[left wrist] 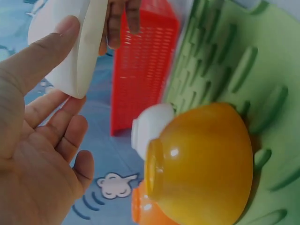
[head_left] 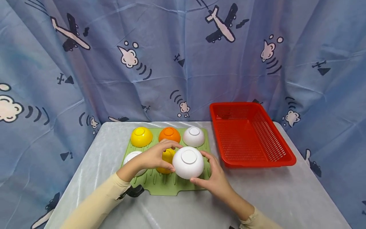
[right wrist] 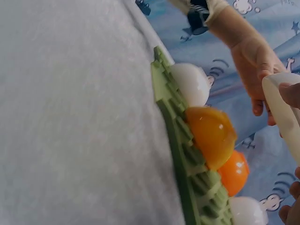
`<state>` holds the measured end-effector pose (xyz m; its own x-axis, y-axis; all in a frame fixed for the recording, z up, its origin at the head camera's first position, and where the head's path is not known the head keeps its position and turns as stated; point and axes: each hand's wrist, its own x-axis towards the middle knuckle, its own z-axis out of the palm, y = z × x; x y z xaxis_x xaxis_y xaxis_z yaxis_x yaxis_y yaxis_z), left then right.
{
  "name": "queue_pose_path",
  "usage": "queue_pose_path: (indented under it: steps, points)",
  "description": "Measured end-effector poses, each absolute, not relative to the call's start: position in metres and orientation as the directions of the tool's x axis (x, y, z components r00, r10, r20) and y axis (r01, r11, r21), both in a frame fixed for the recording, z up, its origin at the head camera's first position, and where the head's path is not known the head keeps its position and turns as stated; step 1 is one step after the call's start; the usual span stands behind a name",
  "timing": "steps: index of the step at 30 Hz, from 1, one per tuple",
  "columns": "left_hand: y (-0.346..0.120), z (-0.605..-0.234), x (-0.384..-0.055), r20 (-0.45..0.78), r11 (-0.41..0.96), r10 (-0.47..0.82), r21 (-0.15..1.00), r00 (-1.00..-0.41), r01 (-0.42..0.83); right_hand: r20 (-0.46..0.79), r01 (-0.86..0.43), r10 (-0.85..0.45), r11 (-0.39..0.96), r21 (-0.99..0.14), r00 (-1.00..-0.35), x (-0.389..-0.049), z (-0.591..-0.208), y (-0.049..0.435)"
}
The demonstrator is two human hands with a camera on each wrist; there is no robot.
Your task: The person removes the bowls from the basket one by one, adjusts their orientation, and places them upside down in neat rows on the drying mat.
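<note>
A white bowl [head_left: 187, 165] is held upside down above the green drying mat [head_left: 163, 189], its foot ring facing up. My left hand [head_left: 154, 156] pinches its left side, thumb against the bowl and fingertips at the rim, as the left wrist view shows. On the opposite side my right hand [head_left: 215, 178] grips it between thumb and fingers. Under the hands, a yellow bowl [head_left: 164, 168] stands inverted on the mat. Partly behind my left hand is another white bowl [head_left: 132, 156]. The back row has yellow [head_left: 141, 138], orange [head_left: 169, 134] and white [head_left: 193, 138] bowls, all inverted.
A red perforated basket [head_left: 288, 160] stands to the right of the mat on the grey cloth-covered table [head_left: 94, 165]. Behind the table hangs a blue curtain [head_left: 160, 92] with airplane prints.
</note>
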<state>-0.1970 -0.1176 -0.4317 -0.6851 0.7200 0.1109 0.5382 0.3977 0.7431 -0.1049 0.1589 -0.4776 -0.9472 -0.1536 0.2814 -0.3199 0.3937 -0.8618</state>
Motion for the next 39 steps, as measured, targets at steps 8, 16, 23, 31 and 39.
queue_pose_path:
  steps: [8, 16, 23, 31, 39]
  points:
    - [-0.099, -0.441, -0.227, 0.050, 0.460, 0.748, 0.680, -0.662, 0.571, 0.179, -0.207, -0.105, 0.426, -0.881, -0.978, -0.121, -0.498, 0.169]
    - [-0.088, -0.455, -0.246, -0.021, 0.550, 0.733, 0.608, -0.680, 0.573, 0.178, -0.211, -0.113, 0.472, -0.856, -0.978, -0.140, -0.511, 0.176]
    - [-0.081, -0.463, -0.253, -0.062, 0.594, 0.721, 0.568, -0.691, 0.569, 0.147, -0.208, -0.158, 0.509, -0.835, -0.976, -0.152, -0.519, 0.182]
    - [-0.071, -0.471, -0.250, -0.068, 0.642, 0.691, 0.516, -0.720, 0.567, 0.076, -0.185, -0.228, 0.505, -0.843, -0.971, -0.165, -0.522, 0.190]
    - [-0.066, -0.471, -0.254, -0.099, 0.677, 0.667, 0.495, -0.738, 0.545, 0.049, -0.159, -0.234, 0.480, -0.862, -0.971, -0.172, -0.529, 0.189]
